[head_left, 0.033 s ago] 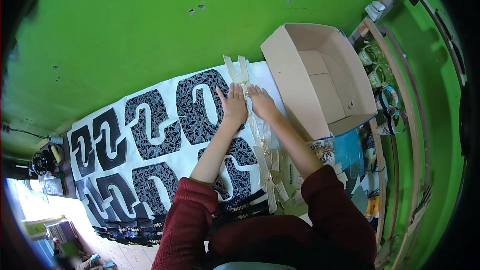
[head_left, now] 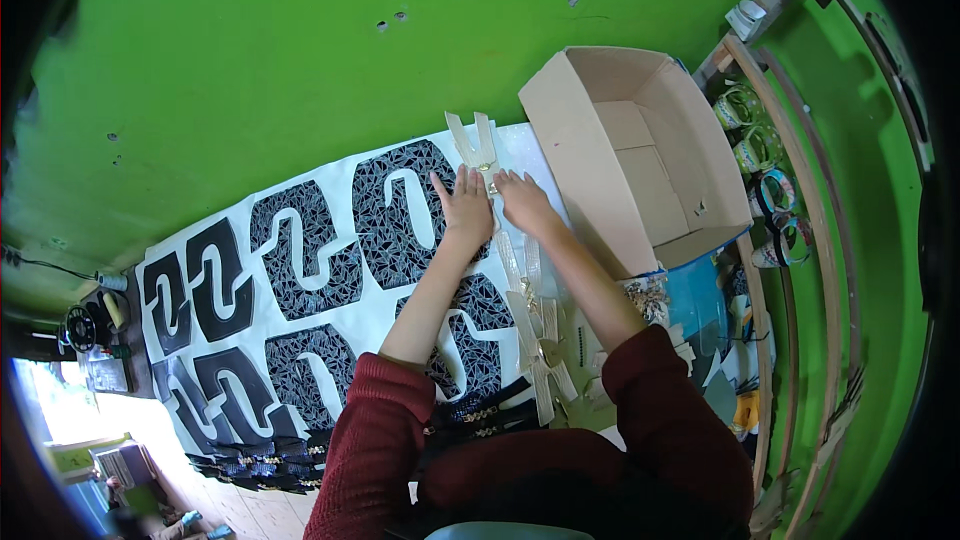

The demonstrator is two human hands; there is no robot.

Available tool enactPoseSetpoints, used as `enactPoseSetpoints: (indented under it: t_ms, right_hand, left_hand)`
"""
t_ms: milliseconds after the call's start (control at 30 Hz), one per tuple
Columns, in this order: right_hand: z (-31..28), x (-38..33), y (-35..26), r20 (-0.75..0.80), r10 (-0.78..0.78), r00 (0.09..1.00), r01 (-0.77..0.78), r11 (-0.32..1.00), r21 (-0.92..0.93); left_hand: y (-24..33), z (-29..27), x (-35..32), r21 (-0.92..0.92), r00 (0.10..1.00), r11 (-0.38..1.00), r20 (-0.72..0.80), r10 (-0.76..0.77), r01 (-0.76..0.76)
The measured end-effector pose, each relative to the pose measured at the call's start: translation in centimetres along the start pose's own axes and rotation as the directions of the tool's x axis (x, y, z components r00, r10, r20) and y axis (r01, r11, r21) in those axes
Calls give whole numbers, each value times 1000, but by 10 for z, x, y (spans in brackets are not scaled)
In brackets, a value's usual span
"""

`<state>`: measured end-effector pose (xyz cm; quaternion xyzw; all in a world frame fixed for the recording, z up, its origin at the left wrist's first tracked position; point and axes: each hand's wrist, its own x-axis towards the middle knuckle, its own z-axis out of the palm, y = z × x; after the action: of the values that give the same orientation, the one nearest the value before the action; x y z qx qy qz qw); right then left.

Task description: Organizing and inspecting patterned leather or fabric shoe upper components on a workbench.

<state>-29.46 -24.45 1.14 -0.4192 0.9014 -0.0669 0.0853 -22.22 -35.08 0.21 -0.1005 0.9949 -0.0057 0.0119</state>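
Note:
Both my hands lie side by side at the far right of a white-covered table. My left hand is flat, thumb held apart, its palm by a black-patterned cut-out piece. My right hand lies flat with fingers stretched forward. At my fingertips is a cream strap piece with two upright tails and a small gold-coloured fitting; my fingers partly cover its lower end. More cream strap pieces with gold-coloured fittings run in a column toward me, between my forearms.
An open cardboard box stands right of my hands, beside a wooden rack holding colourful sandals. Plain black cut-outs lie at left; black strap pieces line the near edge. A blue tub is below the box. Green wall behind.

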Motion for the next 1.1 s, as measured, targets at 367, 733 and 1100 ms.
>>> enactPoseSetpoints:
  t_ms: [367, 733, 1100]
  right_hand:
    - [0, 32, -5, -50, 41, 998, -39, 998, 45]
    - [-4, 35, -6, -6, 95, 995, -95, 993, -72]
    - [10, 66, 3, -30, 75, 997, -77, 995, -58]
  left_hand:
    - [-22, 5, 23, -184, 990, 983, -138, -25, -1]
    - [-19, 10, 29, -102, 999, 995, -45, -12, 7]
    - [-27, 10, 49, -167, 996, 983, -39, -78, 71]
